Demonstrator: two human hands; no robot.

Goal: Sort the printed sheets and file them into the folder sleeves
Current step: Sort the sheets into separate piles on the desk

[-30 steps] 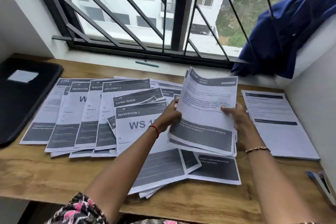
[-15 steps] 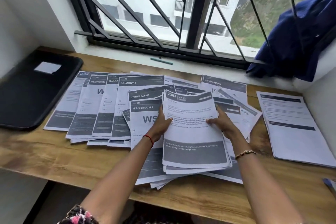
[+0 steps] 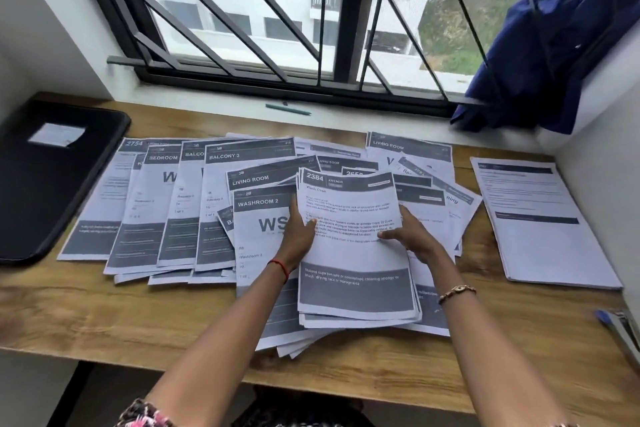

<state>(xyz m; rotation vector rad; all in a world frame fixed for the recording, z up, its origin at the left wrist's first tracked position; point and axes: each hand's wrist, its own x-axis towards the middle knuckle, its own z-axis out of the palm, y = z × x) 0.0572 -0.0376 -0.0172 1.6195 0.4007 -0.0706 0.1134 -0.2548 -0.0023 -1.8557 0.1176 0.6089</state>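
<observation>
Slippage would muddle sorted sheets [image 3: 166, 204]: my left hand [image 3: 298, 236] and right hand [image 3: 414, 237] clamp the stack [image 3: 353, 253] right of the folder [image 3: 45, 191]

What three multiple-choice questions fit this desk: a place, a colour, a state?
1. Where does the black folder lie? A) left end of the desk B) on the windowsill C) under the sheets
2. What colour is the hanging cloth? A) red B) blue C) yellow
3. How is the Kitchen stack handled? A) lies untouched B) one hand lifts it C) both hands grip it
Answers: 1 A, at the desk's left end; 2 B, plainly blue; 3 C, left hand and right hand pinch its sides.
</observation>
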